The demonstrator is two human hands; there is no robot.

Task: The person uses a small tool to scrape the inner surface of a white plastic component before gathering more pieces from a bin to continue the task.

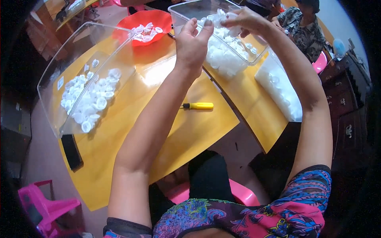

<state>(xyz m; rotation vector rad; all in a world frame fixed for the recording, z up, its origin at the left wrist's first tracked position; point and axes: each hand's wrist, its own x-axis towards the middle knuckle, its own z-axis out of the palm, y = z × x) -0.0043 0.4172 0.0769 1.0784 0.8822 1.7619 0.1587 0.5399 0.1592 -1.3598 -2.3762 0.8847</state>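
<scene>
My left hand (192, 43) and my right hand (246, 20) are raised over a clear plastic bin (180, 12) full of small white plastic caps (222, 55). Both hands pinch a small white cap (210, 22) between their fingertips, just above the pile. A second clear bin (51, 71) lies tilted at the left with several white caps (91, 99) inside it. Both bins rest on a yellow table (186, 131).
A red bowl (158, 20) with white caps stands at the back. A yellow-handled screwdriver (198, 105) lies mid-table. A white bag of caps (279, 89) sits at the right edge. A black flat object (71, 150) lies front left. Another person (303, 23) sits opposite; a pink stool (43, 206) stands below left.
</scene>
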